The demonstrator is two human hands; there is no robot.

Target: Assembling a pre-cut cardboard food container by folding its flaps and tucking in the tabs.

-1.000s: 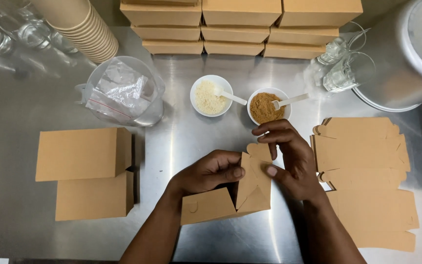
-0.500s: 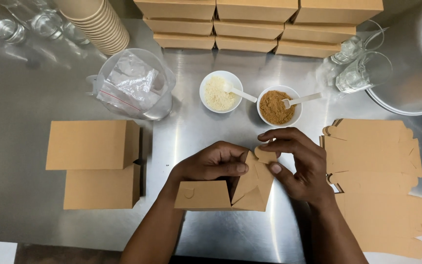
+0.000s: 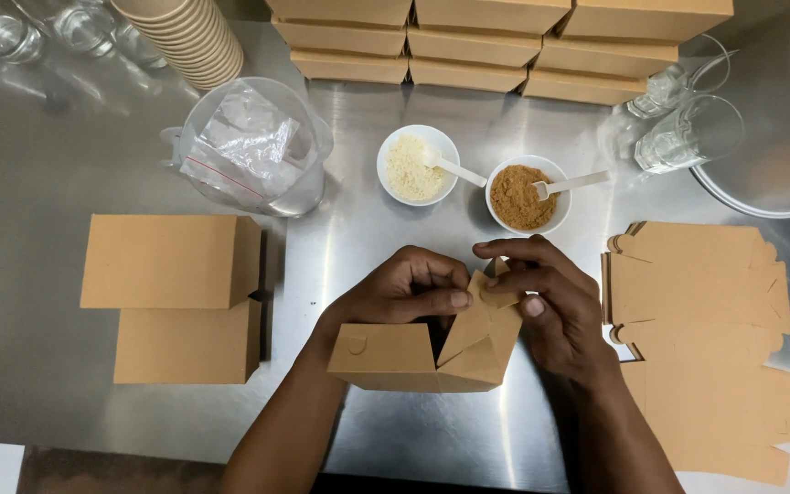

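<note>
Where the steel worktop point(image 3: 66, 174) lies bare at the middle of the head view, a half-folded brown cardboard carton point(image 3: 422, 352) stands on it between both hands. The carton is plain kraft brown, with a flat long side facing the camera that bears a small half-round tab cut, and angled end flaps rising to a peak at its right end. The left hand point(image 3: 404, 293) rests over the carton's top edge, thumb pressed against the raised flap. The right hand point(image 3: 550, 306) pinches the small upper flap between thumb and forefinger, fingers curled close together.

Behind the carton stand 2 small white bowls: the white bowl of pale powder point(image 3: 416, 166) and the white bowl of brown powder point(image 3: 528, 195), each with a white spoon. Left of the carton lie 2 closed brown boxes point(image 3: 171, 297), and behind those a clear plastic jug point(image 3: 253, 146) holding a plastic bag. Right of the carton lies a stack of flat unfolded brown carton blanks point(image 3: 701, 338). Far behind the carton, rows of stacked brown boxes point(image 3: 496, 41) line the back.
</note>
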